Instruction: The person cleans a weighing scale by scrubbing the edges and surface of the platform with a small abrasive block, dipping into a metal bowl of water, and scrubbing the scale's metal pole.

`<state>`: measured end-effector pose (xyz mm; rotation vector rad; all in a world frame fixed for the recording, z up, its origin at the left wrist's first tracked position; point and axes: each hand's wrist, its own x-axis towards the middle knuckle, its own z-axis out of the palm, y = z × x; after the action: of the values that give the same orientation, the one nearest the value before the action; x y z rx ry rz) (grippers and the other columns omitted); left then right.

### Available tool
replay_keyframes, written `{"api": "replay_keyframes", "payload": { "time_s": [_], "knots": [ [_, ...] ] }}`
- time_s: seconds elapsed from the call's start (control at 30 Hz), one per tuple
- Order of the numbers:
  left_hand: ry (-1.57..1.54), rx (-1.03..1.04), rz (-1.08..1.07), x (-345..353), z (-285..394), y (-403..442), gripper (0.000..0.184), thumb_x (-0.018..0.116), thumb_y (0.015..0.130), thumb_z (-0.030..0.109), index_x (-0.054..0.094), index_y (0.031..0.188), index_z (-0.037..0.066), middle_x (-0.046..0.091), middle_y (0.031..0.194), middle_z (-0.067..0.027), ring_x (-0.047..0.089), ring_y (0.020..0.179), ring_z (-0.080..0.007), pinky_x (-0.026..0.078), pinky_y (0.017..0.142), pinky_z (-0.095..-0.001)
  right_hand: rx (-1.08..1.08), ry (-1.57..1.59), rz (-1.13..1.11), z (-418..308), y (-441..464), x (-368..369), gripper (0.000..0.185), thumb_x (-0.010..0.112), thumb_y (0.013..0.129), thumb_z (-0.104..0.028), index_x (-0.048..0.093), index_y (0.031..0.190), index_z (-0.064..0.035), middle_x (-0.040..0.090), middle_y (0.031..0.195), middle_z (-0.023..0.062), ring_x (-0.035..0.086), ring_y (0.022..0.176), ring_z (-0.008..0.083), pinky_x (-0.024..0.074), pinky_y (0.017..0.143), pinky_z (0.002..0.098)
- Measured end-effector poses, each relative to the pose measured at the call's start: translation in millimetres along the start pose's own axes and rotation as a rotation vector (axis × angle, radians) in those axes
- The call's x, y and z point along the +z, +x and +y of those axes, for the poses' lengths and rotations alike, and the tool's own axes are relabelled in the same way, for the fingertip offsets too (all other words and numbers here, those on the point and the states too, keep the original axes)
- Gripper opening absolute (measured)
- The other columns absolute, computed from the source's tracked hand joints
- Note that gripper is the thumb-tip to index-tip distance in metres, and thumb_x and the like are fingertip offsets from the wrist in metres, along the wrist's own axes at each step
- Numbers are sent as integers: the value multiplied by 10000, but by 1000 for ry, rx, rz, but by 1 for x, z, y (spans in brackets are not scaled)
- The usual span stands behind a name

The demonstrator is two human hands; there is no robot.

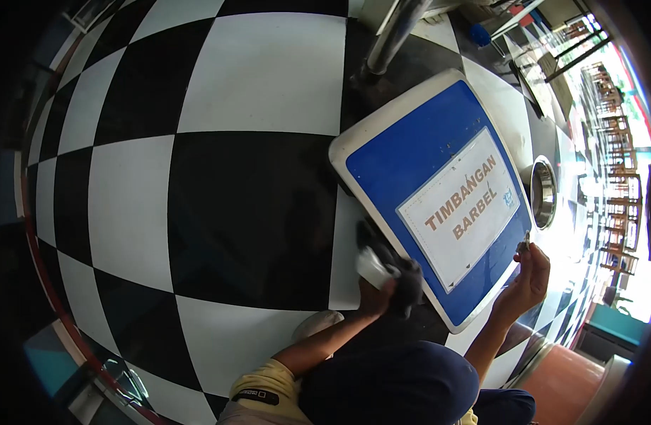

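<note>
A blue panel with a white rim lies tilted in front of me, bearing a paper label that reads "TIMBANGAN BARBEL". My left hand is closed at the panel's lower left edge, smeared by motion. In it are a blurred whitish object and what looks like a dark grey cloth. Over at the panel's right edge, my right hand is closed in a pinch. Its fingertips hold a small, dull, metallic-looking piece, too small to name.
Black and white floor tiles surround the panel. A metal pole stands at its top end, and a steel bowl sits beside its right edge. An orange-pink container is at lower right. Several wooden chairs line the far right.
</note>
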<state>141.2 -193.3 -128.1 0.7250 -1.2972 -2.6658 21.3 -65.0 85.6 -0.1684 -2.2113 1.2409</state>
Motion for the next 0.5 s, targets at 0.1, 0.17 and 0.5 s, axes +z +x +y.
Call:
{"api": "replay_keyframes", "payload": {
  "time_s": [0.1, 0.17, 0.5],
  "knots": [
    [254, 164, -292, -5, 2, -20, 539, 752, 789, 370, 556, 1151, 21, 634, 999, -105, 632, 925, -226, 506, 792, -353, -9, -14, -6, -4, -4, -2, 121, 604, 881, 18, 669, 983, 26, 638, 908, 95, 600, 796, 160, 473, 720, 275],
    [344, 192, -312, -11, -16, -24, 527, 753, 786, 352, 560, 1155, 29, 640, 1018, -115, 637, 940, -241, 505, 799, -365, -15, -21, -6, -9, -6, 1, 115, 606, 881, 13, 669, 977, 26, 639, 906, 95, 600, 797, 160, 471, 721, 274],
    [120, 581, 418, -11, 139, 185, 390, 497, 994, 255, 522, 1203, -73, 606, 1088, -137, 593, 984, -217, 447, 912, -336, -49, -43, -20, -22, -10, 13, 86, 613, 890, -20, 654, 950, 26, 637, 906, 97, 605, 762, 158, 492, 699, 277]
  ]
}}
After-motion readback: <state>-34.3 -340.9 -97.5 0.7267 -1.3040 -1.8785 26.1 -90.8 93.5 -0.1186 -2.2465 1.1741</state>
